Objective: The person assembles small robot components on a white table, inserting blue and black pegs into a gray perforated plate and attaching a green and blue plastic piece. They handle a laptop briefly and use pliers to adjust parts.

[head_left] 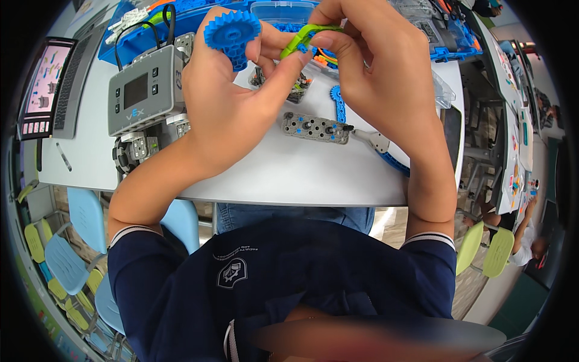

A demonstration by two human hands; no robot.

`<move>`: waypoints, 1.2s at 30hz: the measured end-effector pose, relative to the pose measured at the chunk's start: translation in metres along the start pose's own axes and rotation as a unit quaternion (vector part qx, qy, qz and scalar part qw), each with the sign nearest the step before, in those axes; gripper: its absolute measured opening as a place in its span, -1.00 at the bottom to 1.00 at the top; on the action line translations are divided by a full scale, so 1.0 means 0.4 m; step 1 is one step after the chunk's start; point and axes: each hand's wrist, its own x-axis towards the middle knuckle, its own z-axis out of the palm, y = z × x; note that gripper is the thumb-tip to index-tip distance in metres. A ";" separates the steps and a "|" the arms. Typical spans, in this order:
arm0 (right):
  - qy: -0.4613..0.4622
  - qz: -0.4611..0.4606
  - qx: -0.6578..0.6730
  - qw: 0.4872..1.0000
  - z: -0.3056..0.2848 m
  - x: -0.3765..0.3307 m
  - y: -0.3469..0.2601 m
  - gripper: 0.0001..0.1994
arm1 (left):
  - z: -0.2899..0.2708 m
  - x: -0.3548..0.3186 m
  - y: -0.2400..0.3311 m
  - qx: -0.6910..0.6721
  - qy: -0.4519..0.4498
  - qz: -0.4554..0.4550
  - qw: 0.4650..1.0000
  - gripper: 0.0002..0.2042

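Note:
My left hand (pixel 232 111) is closed round a blue toothed gear (pixel 232 31) with a blue perforated beam below it. Its thumb and fingers also pinch a curved lime-green plastic piece (pixel 306 37) with small blue pins in it. From the other side, the fingertips of my right hand (pixel 386 75) grip that green piece. Both hands are raised over the white table (pixel 259 175). Beneath them lies a grey perforated plate (pixel 316 128) with black and blue pins. Just behind it is a blue beam with a toothed end (pixel 339 104).
Left of my hands stands a grey controller box (pixel 136 96) with a screen and cables, on a wheeled base. Farther left are a laptop (pixel 72 87) and a pen (pixel 63 157). Blue bins of parts (pixel 136 45) line the back. Behind my right forearm, a grey-and-blue part (pixel 379 142) rests.

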 end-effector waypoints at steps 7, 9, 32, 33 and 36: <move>-0.094 0.143 0.061 0.983 -0.035 -0.002 0.015 -0.91 | 0.019 0.019 0.029 -0.132 -0.003 -0.112 0.985 -0.64; -0.081 0.172 0.103 0.976 -0.050 0.010 0.011 -0.88 | 0.024 0.020 0.036 -0.160 -0.026 -0.137 0.977 -0.63; 0.040 0.196 0.237 0.951 -0.113 0.006 -0.029 -0.74 | 0.032 0.013 0.026 -0.194 -0.152 -0.220 0.944 -0.65; 0.028 0.192 0.218 0.957 -0.117 0.005 -0.031 -0.69 | 0.032 0.013 0.025 -0.204 -0.148 -0.227 0.941 -0.66; 0.000 0.194 0.188 0.963 -0.123 0.006 -0.035 -0.65 | 0.033 0.016 0.027 -0.244 -0.141 -0.250 0.926 -0.68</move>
